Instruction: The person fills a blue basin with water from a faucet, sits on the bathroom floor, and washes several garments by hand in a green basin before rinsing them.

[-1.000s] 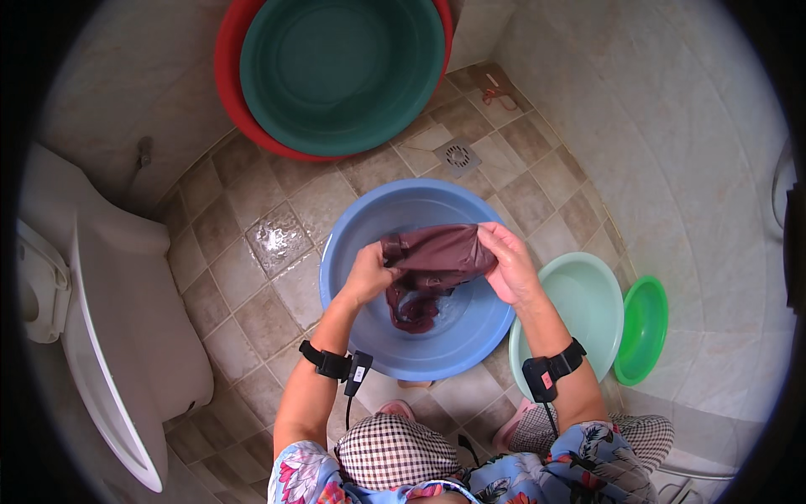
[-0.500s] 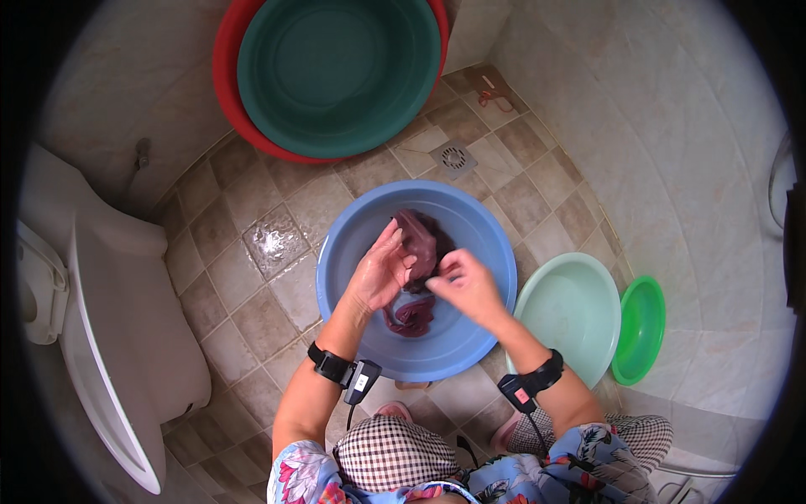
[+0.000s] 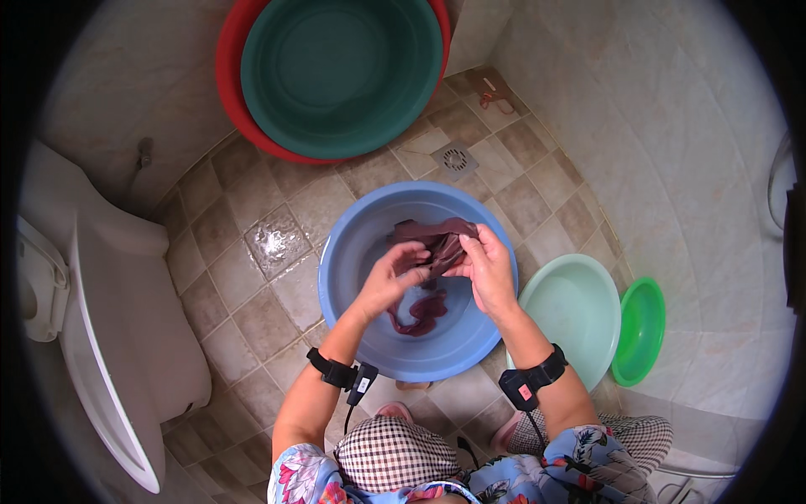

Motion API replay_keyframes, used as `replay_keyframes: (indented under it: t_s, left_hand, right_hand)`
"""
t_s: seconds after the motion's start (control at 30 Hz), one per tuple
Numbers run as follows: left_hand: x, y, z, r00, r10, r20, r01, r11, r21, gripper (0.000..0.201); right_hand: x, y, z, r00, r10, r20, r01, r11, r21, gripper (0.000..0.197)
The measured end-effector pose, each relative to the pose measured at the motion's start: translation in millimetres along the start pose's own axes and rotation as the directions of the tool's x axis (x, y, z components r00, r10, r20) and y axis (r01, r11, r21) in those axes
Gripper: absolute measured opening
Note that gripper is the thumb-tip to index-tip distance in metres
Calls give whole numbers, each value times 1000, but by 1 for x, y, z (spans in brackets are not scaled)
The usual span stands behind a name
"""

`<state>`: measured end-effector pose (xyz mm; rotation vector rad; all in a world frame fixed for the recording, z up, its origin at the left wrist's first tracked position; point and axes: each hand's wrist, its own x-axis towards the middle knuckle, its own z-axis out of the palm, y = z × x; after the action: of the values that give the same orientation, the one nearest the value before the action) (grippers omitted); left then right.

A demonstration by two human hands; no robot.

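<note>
A wet maroon cloth garment (image 3: pixel 432 231) is partly lifted in the blue basin (image 3: pixel 361 353), and a twisted length of it rests on the basin's bottom. My right hand (image 3: pixel 489 273) grips the raised part at its right end, thumb on top. On the other side, my left hand (image 3: pixel 390 277) is slightly blurred, its thumb and curved fingers apart at the garment's left edge. I see no firm hold there. Folds of cloth hide some of the right fingertips.
To the right of the blue basin stand a pale mint basin (image 3: pixel 571 311) and a bright green basin (image 3: pixel 642 332). A dark green basin (image 3: pixel 336 67) sits inside a red one (image 3: pixel 231 101) at the far wall. A drain (image 3: pixel 455 158) lies beyond; a white toilet (image 3: pixel 126 336) is at left.
My right hand has turned and moved slightly right, taking hold of the cloth. The cloth's upper part has been pulled toward the right. My left hand has shifted slightly, its fingers curling more.
</note>
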<state>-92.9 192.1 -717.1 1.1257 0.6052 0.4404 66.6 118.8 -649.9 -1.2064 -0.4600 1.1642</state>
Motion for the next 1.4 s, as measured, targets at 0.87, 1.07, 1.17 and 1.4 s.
replay_keyframes:
  t_s: [0.87, 1.07, 1.17, 1.4]
  left_hand:
    - [-26, -11, -9, 987, 89, 138, -155, 245, 957, 24]
    - [-30, 13, -12, 970, 223, -99, 85, 73, 994, 22]
    - [-28, 30, -14, 941, 273, -201, 186, 80, 979, 30]
    - [-24, 47, -33, 869, 408, -280, 137, 346, 928, 57]
  right_hand:
    - [19, -44, -80, 847, -405, -345, 228, 862, -453, 17]
    - [14, -49, -89, 753, -593, -286, 228, 642, -732, 10]
    - [12, -52, -85, 790, -565, -236, 277, 674, -685, 8]
    - [21, -51, -81, 815, -529, -236, 302, 735, -608, 11]
